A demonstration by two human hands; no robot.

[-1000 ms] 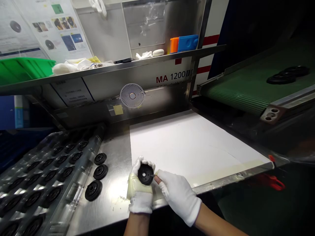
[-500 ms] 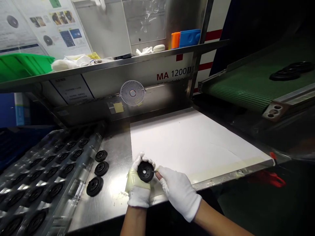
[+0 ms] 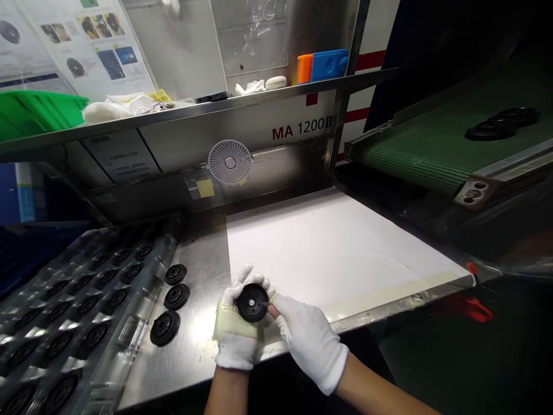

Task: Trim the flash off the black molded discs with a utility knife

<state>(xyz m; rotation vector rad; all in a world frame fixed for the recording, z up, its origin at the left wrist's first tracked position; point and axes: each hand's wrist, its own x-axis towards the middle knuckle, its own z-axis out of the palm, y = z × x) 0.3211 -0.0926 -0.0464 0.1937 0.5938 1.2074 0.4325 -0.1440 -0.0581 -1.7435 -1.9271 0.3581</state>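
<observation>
My left hand (image 3: 235,331), in a white glove with a yellowish patch, grips a round black ribbed part (image 3: 247,305), its hollow face with a light centre hole turned up toward me. From the right, my gloved right hand (image 3: 311,340) pinches a slim tool (image 3: 265,304), its tip at the rim of that part. One bare fingertip shows through the right glove; the rest of the tool is hidden in the fist, so its kind is unclear. Left of my hands, three similar black parts (image 3: 165,328) lie in a row on the metal table (image 3: 190,363).
A clear tray (image 3: 129,323) with several black parts stands on the left. White paper (image 3: 302,248) covers the table's right side. Behind are a small fan (image 3: 230,162), a shelf (image 3: 242,92) and a green bin (image 3: 38,115). A green conveyor (image 3: 415,155) carries black parts at right.
The black part and both hands have shifted slightly left in view, along with a small camera shift. The tool's tip now reaches a little farther over the part's rim.
</observation>
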